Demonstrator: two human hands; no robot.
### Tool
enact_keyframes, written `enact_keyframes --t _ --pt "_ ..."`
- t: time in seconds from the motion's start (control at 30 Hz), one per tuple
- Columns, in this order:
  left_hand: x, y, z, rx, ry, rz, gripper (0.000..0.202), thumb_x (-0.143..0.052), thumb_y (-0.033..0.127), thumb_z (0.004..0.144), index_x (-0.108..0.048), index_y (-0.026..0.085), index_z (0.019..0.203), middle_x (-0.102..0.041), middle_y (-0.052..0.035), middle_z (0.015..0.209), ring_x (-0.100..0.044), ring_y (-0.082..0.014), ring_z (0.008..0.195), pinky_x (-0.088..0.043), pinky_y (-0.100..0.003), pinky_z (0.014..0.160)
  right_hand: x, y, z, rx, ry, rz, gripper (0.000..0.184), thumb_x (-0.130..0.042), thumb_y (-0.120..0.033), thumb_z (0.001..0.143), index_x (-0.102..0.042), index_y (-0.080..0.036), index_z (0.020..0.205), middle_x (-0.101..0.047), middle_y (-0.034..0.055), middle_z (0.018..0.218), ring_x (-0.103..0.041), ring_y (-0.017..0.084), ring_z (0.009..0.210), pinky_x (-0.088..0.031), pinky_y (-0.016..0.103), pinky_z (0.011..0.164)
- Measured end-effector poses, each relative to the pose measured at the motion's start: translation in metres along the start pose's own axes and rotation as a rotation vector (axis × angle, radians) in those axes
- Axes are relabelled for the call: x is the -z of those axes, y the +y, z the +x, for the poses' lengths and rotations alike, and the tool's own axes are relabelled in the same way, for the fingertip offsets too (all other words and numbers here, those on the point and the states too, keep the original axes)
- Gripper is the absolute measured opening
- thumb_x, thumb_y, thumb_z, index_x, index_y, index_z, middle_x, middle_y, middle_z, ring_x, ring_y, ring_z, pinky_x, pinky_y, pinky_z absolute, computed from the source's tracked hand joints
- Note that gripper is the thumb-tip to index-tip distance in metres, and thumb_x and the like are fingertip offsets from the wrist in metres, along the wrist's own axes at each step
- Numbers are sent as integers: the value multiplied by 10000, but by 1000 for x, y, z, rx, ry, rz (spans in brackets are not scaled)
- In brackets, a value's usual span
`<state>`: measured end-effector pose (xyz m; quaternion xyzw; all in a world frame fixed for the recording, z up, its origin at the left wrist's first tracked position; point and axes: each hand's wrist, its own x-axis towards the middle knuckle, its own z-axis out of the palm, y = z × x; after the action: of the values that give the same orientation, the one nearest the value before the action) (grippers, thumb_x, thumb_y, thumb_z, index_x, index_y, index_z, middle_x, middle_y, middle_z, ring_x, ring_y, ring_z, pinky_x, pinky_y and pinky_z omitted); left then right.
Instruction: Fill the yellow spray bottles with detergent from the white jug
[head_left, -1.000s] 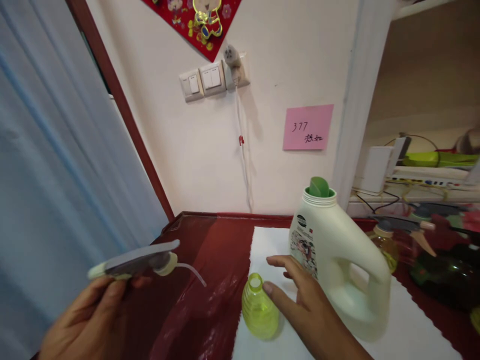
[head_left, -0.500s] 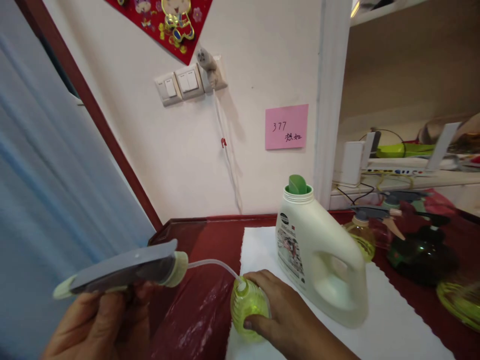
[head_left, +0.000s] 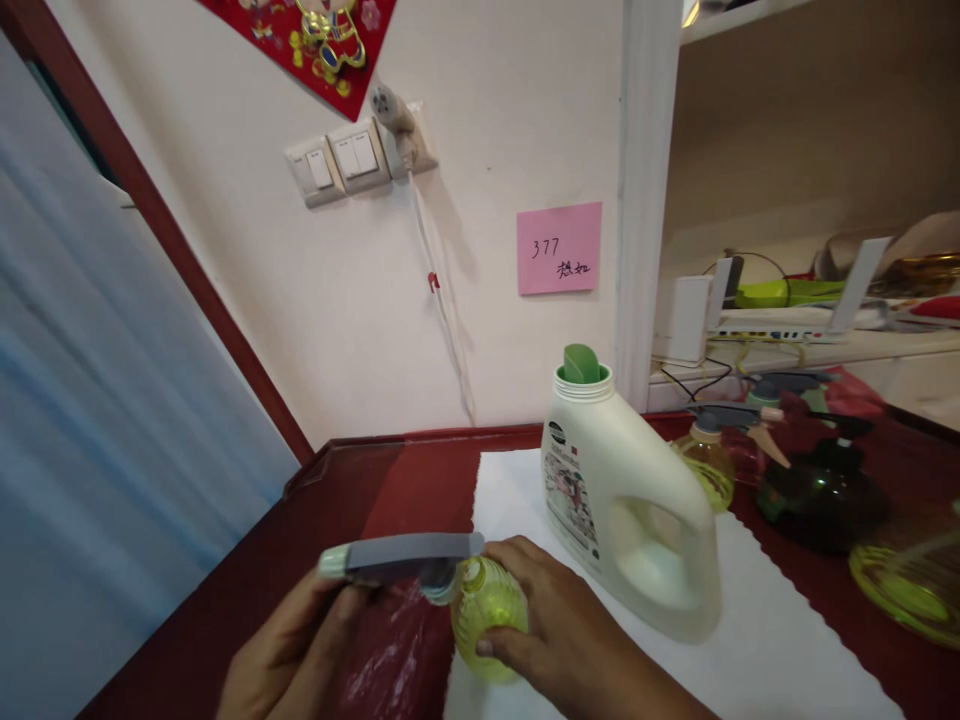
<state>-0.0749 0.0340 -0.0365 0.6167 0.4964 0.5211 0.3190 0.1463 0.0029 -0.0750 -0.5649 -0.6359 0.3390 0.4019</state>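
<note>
Pinched in the fingers of my left hand [head_left: 300,650] is a grey trigger spray head [head_left: 397,556] with a pale nozzle. Its collar is right beside the mouth of a ribbed spray bottle [head_left: 491,610] with yellow-green liquid inside; whether the two touch I cannot tell. The dip tube is out of sight. My right hand [head_left: 559,625] wraps round that bottle from the right, thumb in front. Just behind my right hand stands a large pale detergent jug [head_left: 622,500] without a cap, its green spout showing.
A white sheet [head_left: 506,480] lies under the jug on the dark red table [head_left: 255,580]. At the right stand a yellow spray bottle [head_left: 709,470], a dark pump bottle [head_left: 821,500] and other bottles. A white router [head_left: 772,335] sits on the shelf behind.
My left hand has moved right, bringing the spray head from the far left to the bottle's mouth. The dip tube between them no longer shows. My right hand keeps its hold, and the view has shifted slightly.
</note>
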Motion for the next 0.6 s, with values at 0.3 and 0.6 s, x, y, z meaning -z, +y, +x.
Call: enact_keyframes --t 0.3,0.6 --pt "-23 -10 5 -1 -278 81 319 -631 514 897 -697 215 808 -659 -2 744 -612 -169 736 -511 -195 679 1 2 0 20 8 17 583 -812 -110 682 -647 -228 1229 -665 46 1240 -603 260 1187 -444 393 1047" --pt "-22 -10 7 -7 -310 68 289 -607 491 915 -698 228 838 -655 2 765 -606 -176 755 -493 -205 694 20 -8 -5 15 87 40 905 -801 -259 716 -388 -257 1522 -434 86 1556 -389 286 1429 -313 497 1184"
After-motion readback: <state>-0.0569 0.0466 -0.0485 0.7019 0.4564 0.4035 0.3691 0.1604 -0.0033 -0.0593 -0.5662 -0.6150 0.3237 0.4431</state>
